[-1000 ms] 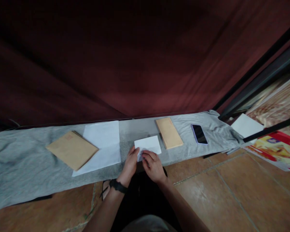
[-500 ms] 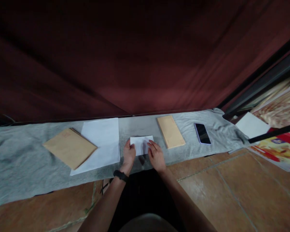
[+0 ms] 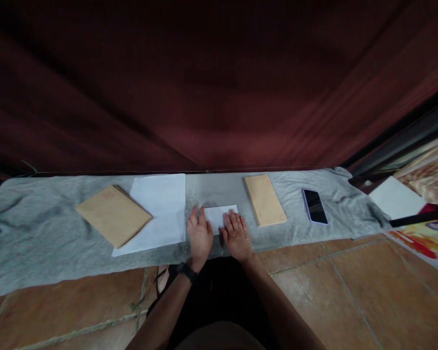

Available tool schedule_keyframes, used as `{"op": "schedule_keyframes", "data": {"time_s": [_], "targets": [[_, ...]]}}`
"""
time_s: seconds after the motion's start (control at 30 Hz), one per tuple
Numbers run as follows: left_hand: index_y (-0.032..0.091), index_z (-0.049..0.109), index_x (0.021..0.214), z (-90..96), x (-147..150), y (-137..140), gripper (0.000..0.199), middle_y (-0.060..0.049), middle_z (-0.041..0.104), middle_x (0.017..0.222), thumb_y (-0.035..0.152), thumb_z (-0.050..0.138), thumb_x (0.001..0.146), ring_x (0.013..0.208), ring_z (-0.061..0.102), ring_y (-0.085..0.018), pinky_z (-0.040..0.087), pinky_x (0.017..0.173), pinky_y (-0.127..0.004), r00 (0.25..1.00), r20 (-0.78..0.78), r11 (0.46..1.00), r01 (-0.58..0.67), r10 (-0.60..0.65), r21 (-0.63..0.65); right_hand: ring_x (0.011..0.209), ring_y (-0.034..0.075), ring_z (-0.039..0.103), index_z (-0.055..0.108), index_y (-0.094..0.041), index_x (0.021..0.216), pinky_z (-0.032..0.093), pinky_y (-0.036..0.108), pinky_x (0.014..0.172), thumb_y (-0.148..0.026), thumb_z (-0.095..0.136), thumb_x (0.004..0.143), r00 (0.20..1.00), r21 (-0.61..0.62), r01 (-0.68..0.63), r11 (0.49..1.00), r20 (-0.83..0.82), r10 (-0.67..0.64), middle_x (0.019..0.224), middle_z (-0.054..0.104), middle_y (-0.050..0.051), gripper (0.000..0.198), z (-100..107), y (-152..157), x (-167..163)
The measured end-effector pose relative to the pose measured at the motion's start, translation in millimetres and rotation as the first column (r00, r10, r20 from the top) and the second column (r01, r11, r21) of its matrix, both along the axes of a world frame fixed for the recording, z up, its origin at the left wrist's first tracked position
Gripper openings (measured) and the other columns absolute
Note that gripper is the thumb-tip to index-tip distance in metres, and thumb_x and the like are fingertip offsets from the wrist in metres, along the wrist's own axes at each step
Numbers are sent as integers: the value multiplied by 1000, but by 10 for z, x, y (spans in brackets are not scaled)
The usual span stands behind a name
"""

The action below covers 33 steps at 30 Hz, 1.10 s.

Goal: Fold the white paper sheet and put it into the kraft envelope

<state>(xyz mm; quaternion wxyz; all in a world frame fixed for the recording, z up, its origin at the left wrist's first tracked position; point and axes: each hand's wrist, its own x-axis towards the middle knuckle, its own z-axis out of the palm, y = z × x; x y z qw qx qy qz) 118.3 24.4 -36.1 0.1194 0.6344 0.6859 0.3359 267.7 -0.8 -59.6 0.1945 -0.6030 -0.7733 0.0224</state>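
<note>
We are touching white paper [image 3: 218, 214].
Our left hand [image 3: 200, 236] is lying fingers parted; our right hand [image 3: 237, 240], fingers close.

From the head, one camera faces forward and down, the hands [image 3: 200, 238] near below.

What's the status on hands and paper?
Left hand open at left edge of white paper. Right hand open on its right side. Brown envelopes alongside, not touching it.
</note>
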Motion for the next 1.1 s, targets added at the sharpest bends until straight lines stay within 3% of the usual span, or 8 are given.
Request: {"op": "schedule_keyframes", "data": {"time_s": [0.07, 0.17, 0.37, 0.53, 0.83, 1.1], "targets": [[12, 41, 149, -12, 87, -74, 56, -17, 29, 163, 18, 42, 94, 151, 26, -33, 29, 120, -54, 984, -145, 994, 109, -108, -4, 149, 28, 30, 36, -13, 154, 26, 49, 122, -31, 48, 102, 1000, -15, -2, 1000, 0, 2, 161, 33, 17, 57, -6, -8, 7], [11, 37, 152, -97, 181, -115, 56, -16, 31, 162, 26, 38, 98, 152, 22, -30, 25, 121, -53, 937, -248, 968, 229, -248, -103, 150, 27, 30, 38, -13, 153, 26, 49, 122, -25, 44, 102, 1000, -39, -13, 999, -11, 12, 161, 34, 15, 53, -11, 6, 42], [7, 34, 153, -217, 147, -98, 59, -19, 31, 162, 32, 36, 99, 153, 22, -30, 22, 122, -51, 885, -356, 953, 274, -301, -127, 147, 21, 37, 46, -12, 148, 27, 45, 123, -27, 33, 105, 994, -75, -68, 995, -89, 62, 155, 45, 12, 48, 77, 207, 92], [8, 32, 154, -221, 117, -98, 60, -17, 32, 162, 26, 36, 97, 153, 21, -28, 22, 123, -50, 869, -394, 954, 267, -300, -138, 149, 21, 33, 44, -19, 151, 27, 45, 122, -34, 37, 106, 988, -73, -150, 986, -40, 148, 159, 39, 8, 48, 112, 353, -11], [4, 34, 153, -192, -73, -189, 67, -20, 34, 160, 41, 40, 98, 151, 26, -31, 25, 122, -49, 899, -374, 973, 209, -230, -97, 149, 27, 32, 38, -16, 154, 25, 48, 121, -38, 39, 105, 998, -44, -58, 997, 23, 59, 160, 36, 12, 53, -17, 346, 120], [4, 35, 152, -217, -193, -262, 61, -20, 38, 158, 36, 35, 100, 150, 29, -29, 24, 122, -50, 903, -376, 978, 190, -207, -82, 147, 28, 35, 34, -15, 155, 27, 48, 120, -39, 40, 105, 999, -33, -12, 999, 44, 14, 159, 37, 13, 56, -12, 305, 234]]}}
